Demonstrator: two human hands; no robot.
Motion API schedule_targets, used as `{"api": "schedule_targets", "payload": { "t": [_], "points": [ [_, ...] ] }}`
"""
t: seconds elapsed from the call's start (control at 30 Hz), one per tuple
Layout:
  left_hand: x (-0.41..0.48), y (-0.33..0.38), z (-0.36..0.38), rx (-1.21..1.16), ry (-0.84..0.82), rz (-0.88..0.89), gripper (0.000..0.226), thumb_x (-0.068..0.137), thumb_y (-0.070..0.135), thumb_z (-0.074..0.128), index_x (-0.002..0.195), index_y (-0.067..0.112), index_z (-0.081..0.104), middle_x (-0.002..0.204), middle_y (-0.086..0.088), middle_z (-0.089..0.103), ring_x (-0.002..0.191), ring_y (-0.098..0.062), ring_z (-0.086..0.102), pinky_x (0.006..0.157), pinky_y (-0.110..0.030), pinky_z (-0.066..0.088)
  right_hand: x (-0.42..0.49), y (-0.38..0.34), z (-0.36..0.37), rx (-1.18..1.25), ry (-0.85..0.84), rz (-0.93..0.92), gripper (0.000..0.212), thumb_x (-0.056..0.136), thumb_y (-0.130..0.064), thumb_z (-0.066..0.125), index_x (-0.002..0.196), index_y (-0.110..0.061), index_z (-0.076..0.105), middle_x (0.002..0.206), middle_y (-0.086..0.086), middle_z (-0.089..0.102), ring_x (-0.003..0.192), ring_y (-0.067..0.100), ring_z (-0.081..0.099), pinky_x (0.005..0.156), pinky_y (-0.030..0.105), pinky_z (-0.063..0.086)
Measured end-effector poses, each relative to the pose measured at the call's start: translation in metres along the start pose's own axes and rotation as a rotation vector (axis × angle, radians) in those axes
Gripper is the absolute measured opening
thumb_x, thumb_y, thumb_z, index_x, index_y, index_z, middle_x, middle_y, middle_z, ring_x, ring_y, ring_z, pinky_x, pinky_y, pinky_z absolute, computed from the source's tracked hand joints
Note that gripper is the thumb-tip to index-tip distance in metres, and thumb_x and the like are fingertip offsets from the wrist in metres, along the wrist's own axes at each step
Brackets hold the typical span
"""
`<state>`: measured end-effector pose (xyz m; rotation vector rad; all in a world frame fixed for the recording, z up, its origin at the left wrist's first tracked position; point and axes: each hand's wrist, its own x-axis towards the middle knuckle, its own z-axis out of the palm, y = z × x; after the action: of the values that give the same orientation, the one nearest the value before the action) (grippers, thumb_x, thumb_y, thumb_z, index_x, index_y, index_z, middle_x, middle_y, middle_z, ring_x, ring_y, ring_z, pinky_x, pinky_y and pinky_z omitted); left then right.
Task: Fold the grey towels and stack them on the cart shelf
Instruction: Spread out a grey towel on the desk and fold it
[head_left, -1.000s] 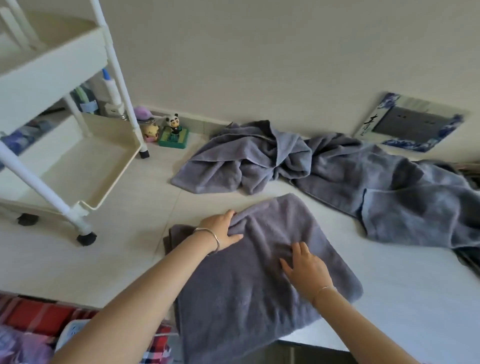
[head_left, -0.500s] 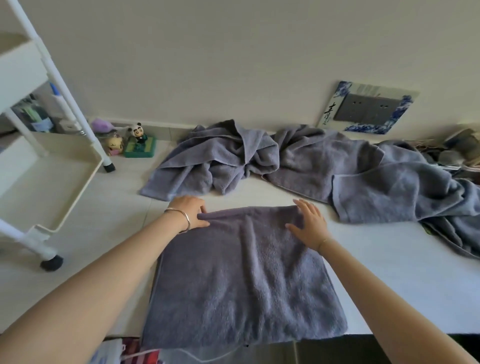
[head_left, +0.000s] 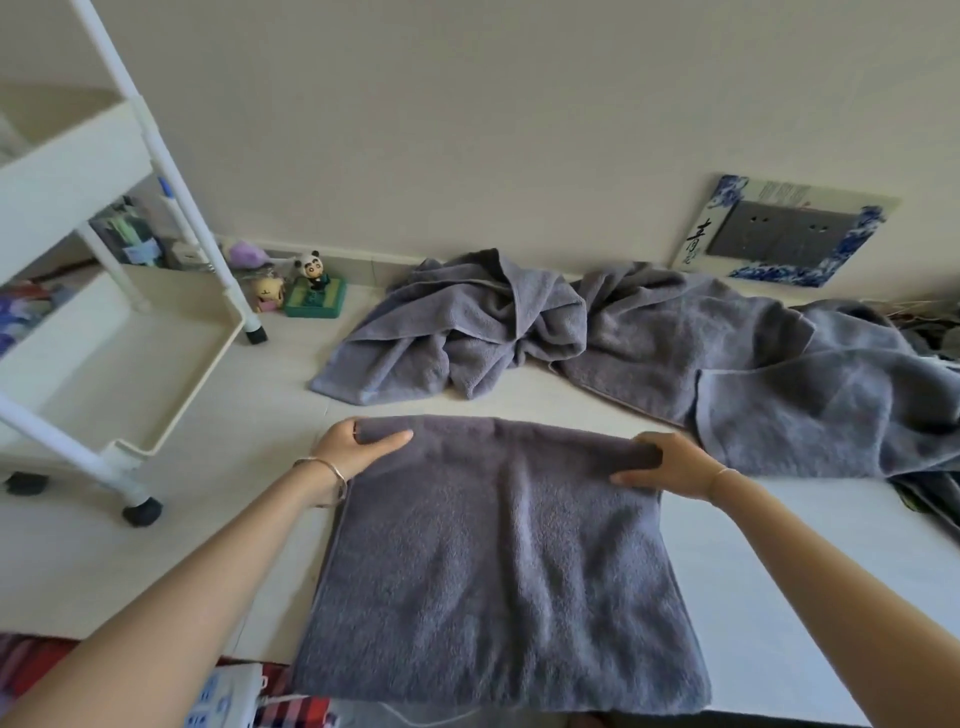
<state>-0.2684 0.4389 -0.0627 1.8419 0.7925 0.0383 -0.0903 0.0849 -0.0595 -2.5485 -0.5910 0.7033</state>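
A folded grey towel (head_left: 498, 561) lies flat as a rough square on the pale surface, with its near edge at the surface's front. The left hand (head_left: 358, 447) and right hand (head_left: 670, 465) each grip one of its far corners. Behind it, near the wall, a crumpled grey towel (head_left: 457, 332) lies bunched and touches a larger loose grey towel (head_left: 779, 395) spread to the right, while the white cart (head_left: 171, 156) stands at the left with its lower shelf (head_left: 119, 374), a shallow cream tray.
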Motion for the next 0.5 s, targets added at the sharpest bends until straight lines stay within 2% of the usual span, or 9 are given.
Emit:
{"api": "schedule_targets", "payload": {
  "t": [0.07,0.13,0.2,0.23,0.3,0.37,0.4,0.47,0.5],
  "points": [
    [-0.005,-0.011,0.006,0.087,-0.017,-0.007,0.026,0.075,0.027,0.078,0.095,0.014,0.067,0.087,0.004,0.066,0.082,-0.011,0.060,0.072,-0.022,0.044,-0.004,0.005,0.000,0.044,-0.020,0.007,0.024,0.071,-0.029,0.081,0.073,-0.019,0.060,0.069,-0.008,0.056,0.065,0.011,0.051,0.057,0.012,0.039],
    [-0.008,-0.019,0.010,0.095,0.045,0.013,0.030,0.077,0.029,0.076,0.099,0.011,0.069,0.091,-0.001,0.067,0.087,-0.015,0.062,0.075,-0.024,0.044,-0.010,0.012,0.003,0.300,0.024,0.041,0.014,0.076,-0.015,0.077,0.087,-0.010,0.069,0.077,-0.007,0.065,0.071,0.007,0.059,0.060,0.006,0.043],
    [-0.013,-0.022,0.013,0.099,0.059,0.067,0.031,0.081,0.029,0.072,0.104,0.009,0.066,0.096,-0.002,0.066,0.089,-0.015,0.060,0.077,-0.024,0.043,-0.015,0.017,0.012,0.545,0.069,0.044,0.027,0.084,-0.013,0.069,0.110,-0.006,0.066,0.098,0.000,0.070,0.090,0.012,0.065,0.072,0.011,0.051],
    [-0.015,-0.024,0.015,0.101,0.063,0.109,0.029,0.084,0.028,0.069,0.106,0.010,0.064,0.097,-0.002,0.066,0.090,-0.015,0.059,0.078,-0.023,0.043,-0.019,0.015,0.018,0.597,0.106,0.043,0.026,0.088,-0.012,0.064,0.113,-0.007,0.061,0.104,0.003,0.069,0.093,0.012,0.065,0.073,0.011,0.052],
    [-0.021,-0.021,0.013,0.050,0.123,0.190,0.020,0.087,0.027,0.066,0.101,0.014,0.063,0.094,0.001,0.066,0.091,-0.016,0.060,0.076,-0.024,0.043,-0.024,0.006,0.028,0.648,0.220,0.044,0.021,0.093,-0.011,0.055,0.114,-0.010,0.055,0.105,0.004,0.066,0.088,0.005,0.061,0.069,0.007,0.050],
    [-0.028,-0.012,0.005,-0.124,0.150,0.186,0.009,0.086,0.027,0.067,0.093,0.022,0.064,0.093,0.003,0.068,0.090,-0.013,0.062,0.079,-0.026,0.047,-0.030,-0.002,0.027,0.833,0.296,0.073,0.021,0.095,-0.014,0.053,0.115,-0.013,0.056,0.104,0.002,0.066,0.090,0.008,0.062,0.071,0.010,0.052],
    [-0.032,-0.008,-0.002,-0.252,0.111,0.140,0.007,0.086,0.024,0.066,0.093,0.022,0.066,0.095,0.001,0.070,0.090,-0.013,0.064,0.080,-0.026,0.049,-0.034,-0.006,0.021,0.949,0.285,0.091,0.020,0.095,-0.017,0.053,0.114,-0.014,0.058,0.104,0.003,0.067,0.092,0.012,0.063,0.073,0.015,0.054],
    [-0.040,-0.001,-0.020,-0.500,-0.064,-0.024,0.011,0.089,0.022,0.062,0.096,0.016,0.068,0.095,-0.006,0.072,0.085,-0.016,0.068,0.071,-0.023,0.053,-0.040,-0.008,0.009,1.163,0.162,0.168,0.017,0.094,-0.021,0.054,0.108,-0.014,0.062,0.100,0.006,0.070,0.091,0.018,0.065,0.069,0.023,0.056],
    [-0.043,-0.002,-0.028,-0.515,-0.160,-0.108,0.016,0.089,0.023,0.060,0.098,0.013,0.068,0.094,-0.008,0.072,0.083,-0.018,0.069,0.065,-0.022,0.054,-0.041,-0.006,0.007,1.180,0.088,0.216,0.017,0.094,-0.021,0.055,0.105,-0.012,0.063,0.098,0.008,0.071,0.090,0.020,0.066,0.068,0.026,0.057]
  ]
}}
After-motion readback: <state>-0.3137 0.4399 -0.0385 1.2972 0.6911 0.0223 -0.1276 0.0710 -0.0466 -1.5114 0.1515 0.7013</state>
